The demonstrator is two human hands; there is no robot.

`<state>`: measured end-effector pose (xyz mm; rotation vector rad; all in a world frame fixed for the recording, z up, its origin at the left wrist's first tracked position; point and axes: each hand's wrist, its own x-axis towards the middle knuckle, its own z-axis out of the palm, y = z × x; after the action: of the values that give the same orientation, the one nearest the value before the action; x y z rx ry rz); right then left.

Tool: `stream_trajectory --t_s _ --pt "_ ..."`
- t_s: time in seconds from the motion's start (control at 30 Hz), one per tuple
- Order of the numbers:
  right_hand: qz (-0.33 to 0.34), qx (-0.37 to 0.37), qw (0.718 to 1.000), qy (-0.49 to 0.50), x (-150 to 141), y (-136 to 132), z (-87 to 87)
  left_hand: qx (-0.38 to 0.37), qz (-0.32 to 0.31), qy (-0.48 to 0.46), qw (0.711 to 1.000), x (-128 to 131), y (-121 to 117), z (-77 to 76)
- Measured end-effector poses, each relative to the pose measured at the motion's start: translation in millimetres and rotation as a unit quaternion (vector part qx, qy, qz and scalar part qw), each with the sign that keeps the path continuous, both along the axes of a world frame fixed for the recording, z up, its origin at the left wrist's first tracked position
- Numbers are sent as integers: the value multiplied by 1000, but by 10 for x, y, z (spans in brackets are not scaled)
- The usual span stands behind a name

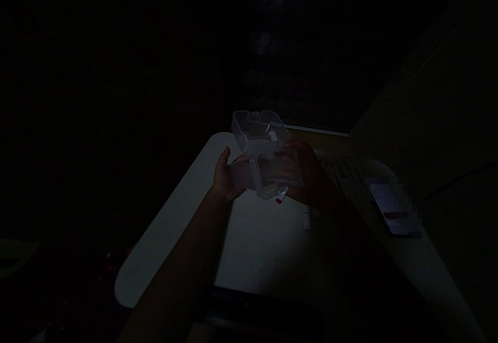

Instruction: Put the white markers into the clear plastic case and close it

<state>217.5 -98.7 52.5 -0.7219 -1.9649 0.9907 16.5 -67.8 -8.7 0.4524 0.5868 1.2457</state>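
A clear plastic box (pixel 254 174) with a hinged lid (pixel 259 131) is held up above the white table, its lid swung open. My left hand (pixel 226 178) grips the box's left end, thumb pointing up. On the other side, my right hand (pixel 309 169) is wrapped round the box's right end, and some fingers show through the plastic. Just under the box, by my right hand, is a small white item with a red end (pixel 280 196); whether it is held or lies on the table I cannot tell.
The pale table (pixel 257 249) has rounded corners. A short white cylinder (pixel 307 218) stands or lies near my right forearm. At the right lies a phone-like device (pixel 389 208), partly blurred. A dark bar (pixel 249 301) crosses the table's near side. Surroundings are very dark.
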Motion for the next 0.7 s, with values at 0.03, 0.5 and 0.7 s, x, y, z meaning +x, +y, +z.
stream_trajectory --t_s 0.03,0.5,0.7 --pt "-3 21 1000 -20 -11 -38 50 0 -16 -5 1000 2 3 -9" --pt "-61 129 912 -385 316 225 -286 -54 52 -4 997 -16 7 35" --pt "-49 157 905 -392 142 180 -422 -79 103 -22 991 1 6 46"
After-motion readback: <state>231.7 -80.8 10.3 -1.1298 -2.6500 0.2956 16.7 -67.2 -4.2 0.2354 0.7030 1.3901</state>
